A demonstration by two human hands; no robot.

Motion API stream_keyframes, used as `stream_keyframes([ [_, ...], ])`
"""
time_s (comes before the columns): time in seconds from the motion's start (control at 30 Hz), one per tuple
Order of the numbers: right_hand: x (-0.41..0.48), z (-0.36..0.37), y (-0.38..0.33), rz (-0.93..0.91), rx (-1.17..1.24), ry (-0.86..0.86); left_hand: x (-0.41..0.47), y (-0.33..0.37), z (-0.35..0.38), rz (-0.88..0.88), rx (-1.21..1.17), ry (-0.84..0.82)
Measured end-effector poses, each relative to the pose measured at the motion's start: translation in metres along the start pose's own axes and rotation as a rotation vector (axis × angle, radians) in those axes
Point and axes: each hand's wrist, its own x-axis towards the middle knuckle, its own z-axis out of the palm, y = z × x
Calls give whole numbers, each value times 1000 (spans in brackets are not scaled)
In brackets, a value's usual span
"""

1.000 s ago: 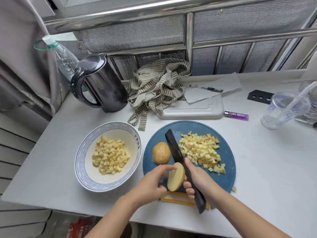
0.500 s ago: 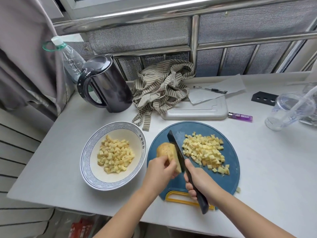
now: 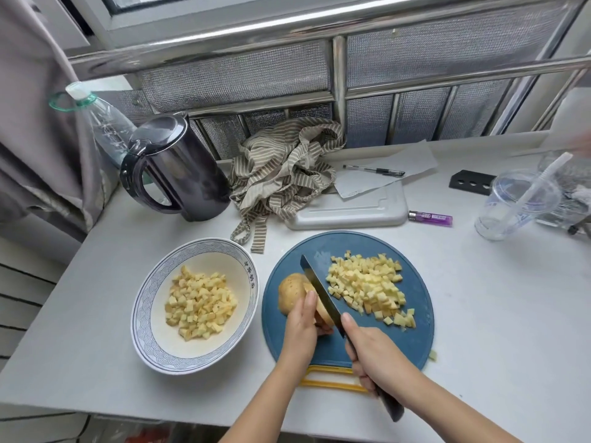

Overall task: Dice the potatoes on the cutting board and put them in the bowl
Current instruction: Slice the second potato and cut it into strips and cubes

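A round blue cutting board (image 3: pixel 412 340) lies in front of me with a pile of diced potato (image 3: pixel 367 287) on its right half. On its left half sit potato halves (image 3: pixel 292 290). My left hand (image 3: pixel 302 324) holds the nearer half down with curled fingers. My right hand (image 3: pixel 377 356) grips the handle of a black knife (image 3: pixel 319 290), index finger along the spine, and the blade rests against the right side of the held potato. To the left stands a white bowl (image 3: pixel 144 314) with a blue rim, holding diced potato (image 3: pixel 200 302).
A black kettle (image 3: pixel 176 172), a plastic bottle (image 3: pixel 102 123) and a striped cloth (image 3: pixel 284 167) stand behind. A white board (image 3: pixel 351 209), paper with a pen (image 3: pixel 374 170), a purple lighter (image 3: pixel 430 218) and a clear cup (image 3: pixel 515 203) lie to the back right. A stray cube (image 3: pixel 432 355) lies off the board.
My left hand brought the lifted potato half down beside the other half and now holds it on the board. The knife blade moved against it.
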Motion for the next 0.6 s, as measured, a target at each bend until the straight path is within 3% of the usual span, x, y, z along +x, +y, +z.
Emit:
stream_keyframes([
  [0.33,-28,-7,-1,-84,121,-8,11,-12,11,116,15,120],
  [0.6,-31,-1,12,-233,-61,84,12,-18,17,168,-1,170],
])
